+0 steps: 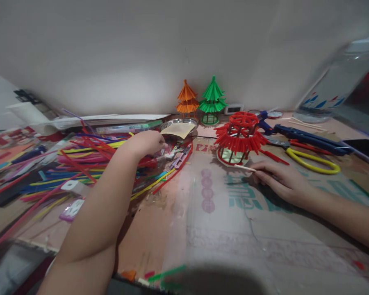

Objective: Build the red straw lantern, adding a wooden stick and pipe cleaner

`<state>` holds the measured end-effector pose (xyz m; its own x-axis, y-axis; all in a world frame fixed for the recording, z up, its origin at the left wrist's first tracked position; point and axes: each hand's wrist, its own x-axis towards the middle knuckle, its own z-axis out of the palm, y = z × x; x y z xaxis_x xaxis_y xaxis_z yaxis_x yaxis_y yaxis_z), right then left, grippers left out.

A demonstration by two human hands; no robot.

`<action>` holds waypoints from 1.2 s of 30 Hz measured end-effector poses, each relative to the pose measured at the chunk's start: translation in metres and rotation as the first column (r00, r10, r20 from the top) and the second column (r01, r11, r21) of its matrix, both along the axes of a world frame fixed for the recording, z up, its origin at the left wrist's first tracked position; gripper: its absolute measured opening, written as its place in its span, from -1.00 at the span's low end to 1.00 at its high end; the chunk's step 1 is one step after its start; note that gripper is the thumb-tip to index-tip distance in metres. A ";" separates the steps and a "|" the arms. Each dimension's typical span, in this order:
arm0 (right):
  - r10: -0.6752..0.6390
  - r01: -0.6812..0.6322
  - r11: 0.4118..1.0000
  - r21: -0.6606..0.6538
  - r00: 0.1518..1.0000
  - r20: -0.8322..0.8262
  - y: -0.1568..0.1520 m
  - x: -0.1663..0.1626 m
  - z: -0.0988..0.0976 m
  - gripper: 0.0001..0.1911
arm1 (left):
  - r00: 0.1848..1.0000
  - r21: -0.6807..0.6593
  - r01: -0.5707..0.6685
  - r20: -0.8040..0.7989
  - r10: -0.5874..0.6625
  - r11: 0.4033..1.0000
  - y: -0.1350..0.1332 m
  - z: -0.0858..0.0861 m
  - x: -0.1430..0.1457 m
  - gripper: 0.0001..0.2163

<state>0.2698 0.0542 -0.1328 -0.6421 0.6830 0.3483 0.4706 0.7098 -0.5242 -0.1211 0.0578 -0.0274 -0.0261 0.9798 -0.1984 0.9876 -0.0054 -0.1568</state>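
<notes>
My right hand point(273, 178) pinches a thin pale wooden stick point(245, 168). The stick's far end lies by the pale base of a red pagoda-like model point(241, 139) made of fuzzy pipe cleaners; I cannot tell whether they touch. On the left, my left hand point(149, 144) reaches over a heap of coloured pipe cleaners point(83, 153), beside small clear plastic packets point(172, 151). Its fingers are curled downward, and whatever is in them is hidden. Just beyond it, a pale yellow sheet point(178, 130) rests on a round metal dish point(189, 121).
An orange model point(187, 98) and a green model point(213, 100) stand by the wall. To the right lie yellow-handled scissors point(313, 164), a dark blue tool point(313, 139), a blue glue gun point(266, 125) and a phone point(365, 149). A large clear jar point(332, 86) stands behind.
</notes>
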 end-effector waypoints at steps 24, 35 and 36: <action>-0.018 0.018 1.000 0.020 1.000 0.015 0.001 -0.002 0.000 -0.63 | 0.997 -0.116 0.076 0.032 -0.073 0.990 -0.051 -0.007 -0.008 -0.74; -0.003 0.003 1.000 -0.005 0.999 0.032 0.001 -0.002 0.002 -0.70 | 0.990 0.133 0.117 0.065 -0.126 0.984 -0.039 -0.049 0.018 -0.73; 0.001 0.000 1.000 -0.009 1.000 0.030 0.000 -0.002 0.003 -0.70 | 0.992 0.160 0.101 0.056 -0.111 0.982 -0.038 -0.048 0.016 -0.71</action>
<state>0.2678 0.0542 -0.1295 -0.6524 0.6857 0.3228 0.4858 0.7053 -0.5163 -0.1055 0.0198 -0.0756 0.0876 0.9953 -0.0406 0.9908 -0.0913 -0.0997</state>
